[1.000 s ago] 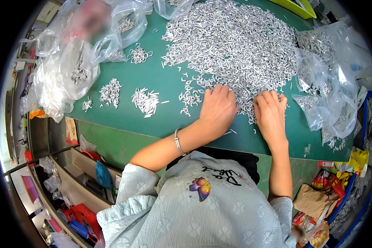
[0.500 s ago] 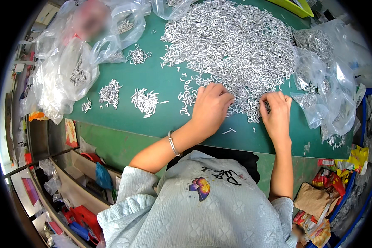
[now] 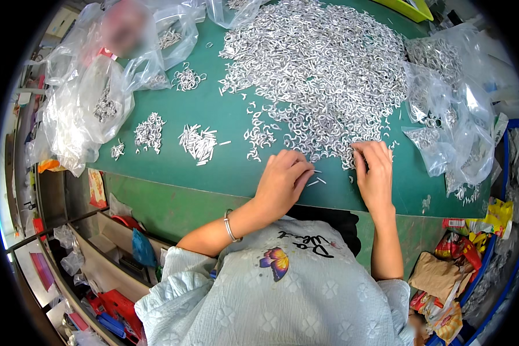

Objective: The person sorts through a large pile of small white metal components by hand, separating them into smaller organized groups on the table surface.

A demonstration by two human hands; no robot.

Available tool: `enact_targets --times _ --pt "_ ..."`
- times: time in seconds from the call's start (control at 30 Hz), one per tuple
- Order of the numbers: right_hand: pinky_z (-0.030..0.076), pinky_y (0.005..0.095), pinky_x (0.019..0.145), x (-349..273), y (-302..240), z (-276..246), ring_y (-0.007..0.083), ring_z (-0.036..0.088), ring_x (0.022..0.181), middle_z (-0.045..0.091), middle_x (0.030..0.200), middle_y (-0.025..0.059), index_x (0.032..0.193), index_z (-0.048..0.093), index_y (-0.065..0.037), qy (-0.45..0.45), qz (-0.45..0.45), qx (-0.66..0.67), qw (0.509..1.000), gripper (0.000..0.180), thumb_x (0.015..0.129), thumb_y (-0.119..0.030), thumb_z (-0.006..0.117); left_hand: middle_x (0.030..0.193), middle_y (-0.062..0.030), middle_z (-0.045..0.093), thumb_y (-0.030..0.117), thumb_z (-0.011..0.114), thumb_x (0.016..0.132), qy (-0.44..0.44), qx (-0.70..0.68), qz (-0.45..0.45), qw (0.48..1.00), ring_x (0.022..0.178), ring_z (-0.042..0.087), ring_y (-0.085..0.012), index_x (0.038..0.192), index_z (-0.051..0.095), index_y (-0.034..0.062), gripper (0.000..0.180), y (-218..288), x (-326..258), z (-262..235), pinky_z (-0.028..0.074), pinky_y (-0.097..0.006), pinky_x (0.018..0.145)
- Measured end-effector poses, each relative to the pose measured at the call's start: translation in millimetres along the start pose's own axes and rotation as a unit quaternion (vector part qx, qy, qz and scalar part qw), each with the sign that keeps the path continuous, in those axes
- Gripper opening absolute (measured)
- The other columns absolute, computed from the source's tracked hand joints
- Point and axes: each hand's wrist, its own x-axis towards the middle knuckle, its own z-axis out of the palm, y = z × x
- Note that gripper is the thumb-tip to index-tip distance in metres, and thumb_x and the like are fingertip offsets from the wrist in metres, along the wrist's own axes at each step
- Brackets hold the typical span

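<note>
A broad heap of small silvery curved metal pieces (image 3: pixel 323 63) covers the far middle of the green table (image 3: pixel 173 164). My left hand (image 3: pixel 282 180), a bracelet (image 3: pixel 230 226) on its wrist, is at the table's near side with thumb and fingers pinched. A thin metal rod shows at its fingertips, beside two loose rods (image 3: pixel 317 181). My right hand (image 3: pixel 376 176) rests at the heap's near edge, fingers curled down and closed; what they hold is hidden. A few curved pieces (image 3: pixel 259 134) lie spread left of the heap.
Small piles of straight rods (image 3: pixel 199 144), curved pieces (image 3: pixel 150 132) and rings (image 3: pixel 188 77) sit to the left. Clear plastic bags (image 3: pixel 81 115) with metal parts stand far left; more bags (image 3: pixel 438 109) lie at right. A yellow-green tray (image 3: pixel 412 8) is at the far right.
My left hand has drawn back from the heap toward the near edge, and a rod now shows at its fingertips. My right hand has shifted slightly nearer and left.
</note>
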Motion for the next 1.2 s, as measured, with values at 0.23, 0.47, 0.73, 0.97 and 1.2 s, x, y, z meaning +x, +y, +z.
enact_targets --times 0.23,0.47,0.73,0.97,1.2 --pt "0.042 0.037 0.074 -18.2 -17.2 9.9 0.0264 0.058 0.084 0.063 0.085 0.0083 0.089 0.067 -0.002 -0.094 -0.031 0.039 0.994 0.013 0.077 -0.001 0.072 0.098 -0.0066 0.058 0.004 0.072 0.079 -0.035 0.01 0.017 0.999 0.088 0.055 -0.0253 0.1 0.066 0.0056 0.022 5.1 -12.7 10.5 0.039 -0.037 0.075" --pt "0.045 0.0381 0.074 -18.5 -9.3 5.1 0.0287 0.057 0.083 0.061 0.088 0.0087 0.09 0.066 -0.002 -0.029 0.004 0.045 0.999 0.014 0.077 -0.001 0.07 0.107 -0.0084 0.057 0.002 0.068 0.08 -0.025 0.016 0.042 0.999 0.095 0.055 -0.0257 0.112 0.062 0.0034 0.032 8.1 -13.8 6.7 0.039 -0.037 0.079" --pt "0.045 0.0388 0.077 -22.2 -9.1 -1.7 0.0299 0.059 0.084 0.064 0.087 0.0113 0.088 0.066 0.0 -0.025 0.015 0.075 0.997 0.007 0.081 0.0 0.067 0.105 -0.0084 0.056 0.001 0.066 0.079 -0.017 0.084 0.04 0.996 0.097 0.054 -0.0267 0.106 0.064 0.005 0.027 -6.7 -13.3 2.8 0.038 -0.037 0.079" --pt "0.042 0.0398 0.077 4.5 25.1 -1.6 0.0298 0.055 0.088 0.06 0.093 0.0102 0.089 0.064 -0.002 0.021 0.058 -0.049 0.997 0.011 0.08 -0.003 0.07 0.097 -0.0069 0.056 -0.002 0.068 0.078 0.049 0.18 0.013 0.982 0.091 0.053 -0.0267 0.096 0.064 0.0063 0.019 -29.9 13.4 -10.3 0.037 -0.038 0.077" --pt "0.035 0.039 0.079 8.3 23.2 -5.5 0.0251 0.052 0.093 0.057 0.093 0.0078 0.089 0.063 -0.004 -0.057 0.036 -0.12 0.991 0.015 0.078 -0.005 0.072 0.107 -0.0073 0.056 0.001 0.069 0.078 0.022 0.131 0.071 0.989 0.099 0.054 -0.0271 0.107 0.063 0.0078 0.03 -9.8 33.8 0.0 0.038 -0.04 0.08"
